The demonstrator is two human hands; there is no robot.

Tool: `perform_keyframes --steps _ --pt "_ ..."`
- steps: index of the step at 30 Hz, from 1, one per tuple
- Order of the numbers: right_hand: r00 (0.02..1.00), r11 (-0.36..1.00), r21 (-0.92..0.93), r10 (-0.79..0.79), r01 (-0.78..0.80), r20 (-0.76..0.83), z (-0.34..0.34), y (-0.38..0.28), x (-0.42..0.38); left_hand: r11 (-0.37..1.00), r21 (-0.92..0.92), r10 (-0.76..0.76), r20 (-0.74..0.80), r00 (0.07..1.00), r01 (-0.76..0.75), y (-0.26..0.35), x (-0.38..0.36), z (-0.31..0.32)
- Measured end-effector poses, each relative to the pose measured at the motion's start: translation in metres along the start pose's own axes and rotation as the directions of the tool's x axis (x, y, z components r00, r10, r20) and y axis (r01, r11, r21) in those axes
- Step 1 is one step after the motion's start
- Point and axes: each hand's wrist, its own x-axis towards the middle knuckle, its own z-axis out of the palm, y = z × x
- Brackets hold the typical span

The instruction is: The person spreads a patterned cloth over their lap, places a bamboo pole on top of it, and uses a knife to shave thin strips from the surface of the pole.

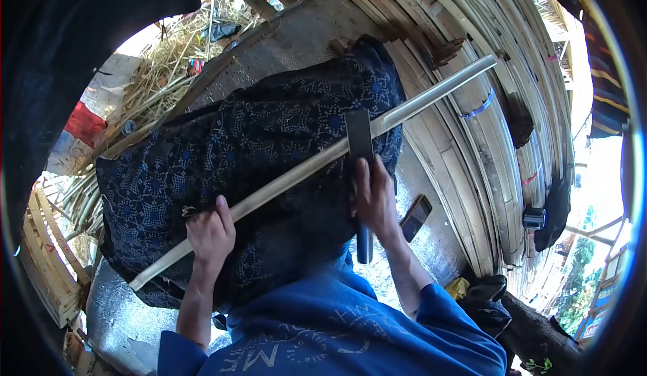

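Observation:
A long pale bamboo strip (290,179) lies slantwise over my lap, which a dark blue patterned cloth (263,133) covers. My left hand (211,232) is closed around the strip near its lower left end, thumb pointing up. In my right hand (375,199) is a broad-bladed knife (358,133), its dark blade upright and crossing over the strip. The fingers lie along the lower blade, and the knife's rounded lower end shows below the hand. Past the blade, the strip's far end reaches up to the right.
Bundles of split bamboo (465,147) curve along the right side, tied with coloured bands. A phone-like dark object (416,218) lies on the grey floor right of my right hand. Shavings (165,72) are heaped at upper left; wooden slats (50,254) stand at lower left.

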Motion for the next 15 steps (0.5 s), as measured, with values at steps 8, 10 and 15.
perform_keyframes --steps 8,10,15 --pt "0.727 0.614 0.392 0.612 -0.685 0.313 -0.048 -0.042 0.035 0.999 -0.022 -0.027 0.026 0.999 0.028 0.003 0.0 -0.002" --pt "0.656 0.63 0.243 0.583 -0.737 0.479 -0.038 -0.064 0.028 0.999 -0.05 0.01 -0.023 1.0 -0.011 0.003 0.002 -0.005" --pt "0.731 0.506 0.548 0.587 -0.666 0.347 -0.083 -0.03 0.047 0.999 -0.045 0.005 -0.011 1.0 -0.005 0.006 0.0 -0.005"
